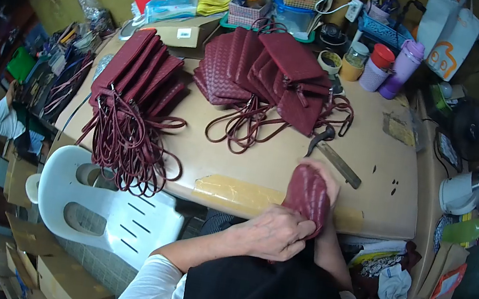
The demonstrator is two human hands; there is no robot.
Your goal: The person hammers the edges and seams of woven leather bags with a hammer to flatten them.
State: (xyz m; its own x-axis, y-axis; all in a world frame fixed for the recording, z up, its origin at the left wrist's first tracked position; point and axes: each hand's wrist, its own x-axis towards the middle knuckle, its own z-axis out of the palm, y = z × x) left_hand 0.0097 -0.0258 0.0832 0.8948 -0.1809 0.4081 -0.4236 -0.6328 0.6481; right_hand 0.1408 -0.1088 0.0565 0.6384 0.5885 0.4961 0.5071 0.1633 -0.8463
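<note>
A dark red leather pouch (307, 199) is held up just in front of my body, over the table's near edge, and its surface bulges in folds. My left hand (276, 233) is closed on its lower end, with the fingers pinched together. Behind and along the right side of the pouch, my right hand (331, 184) wraps around it, most of its fingers hidden. A hammer (335, 162) lies on the table just beyond my right hand. Farther off, a fanned pile of matching red pouches (242, 67) with loose straps rests on the tabletop.
Another stack of red pouches (134, 73) stands at the left, its straps (129, 146) hanging over the edge toward a white plastic chair (84, 207). Jars, a red cup (382, 56) and a purple tumbler (403, 68) line the back right. A person's sleeve (5, 118) shows far left.
</note>
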